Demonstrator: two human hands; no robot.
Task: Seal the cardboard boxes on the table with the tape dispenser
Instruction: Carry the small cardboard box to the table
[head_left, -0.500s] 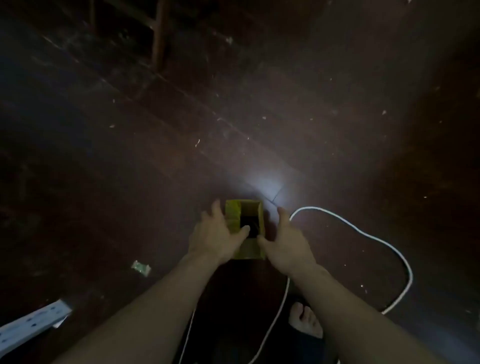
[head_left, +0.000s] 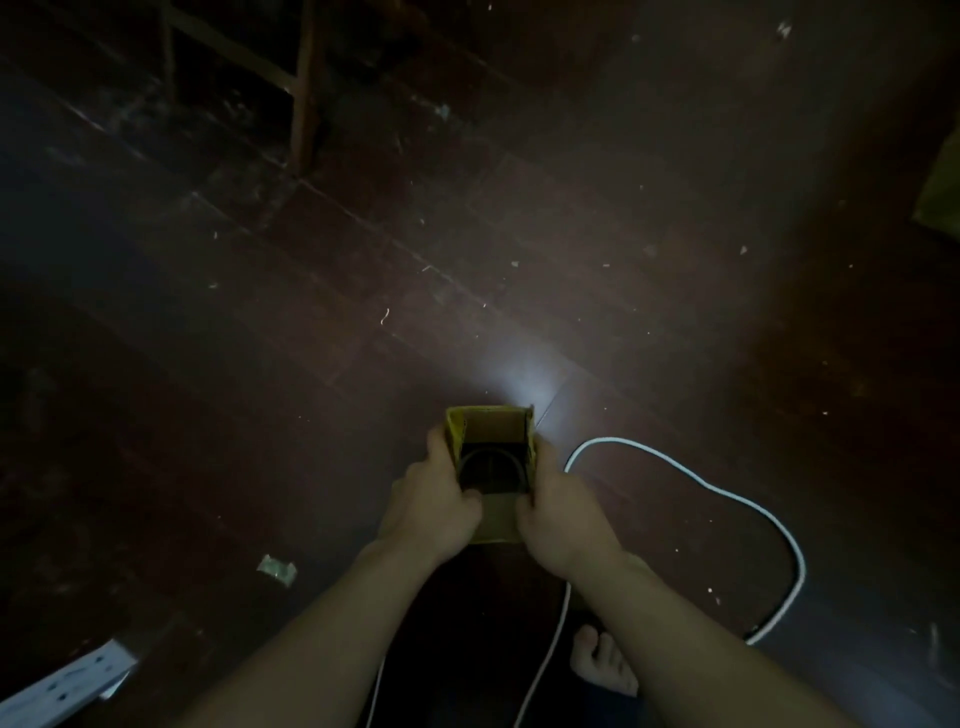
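A small yellowish cardboard box (head_left: 496, 423) sits open-topped on the dark wooden floor, low in the middle of the head view. Something dark and round shows inside it. My left hand (head_left: 434, 506) grips the box's left wall, with fingers curled over the near edge. My right hand (head_left: 563, 512) holds the right wall the same way. No tape dispenser is in sight.
A white cable (head_left: 727, 499) loops across the floor to the right of the box. A white power strip (head_left: 67, 686) lies at the bottom left, and a small crumpled scrap (head_left: 277, 569) lies left of my arms. My bare foot (head_left: 605, 667) is below. Wooden furniture legs (head_left: 304, 88) stand far back.
Both hands have closed in from open, fingers spread beside the box, to gripping its two sides. The box now shows its open top more fully.
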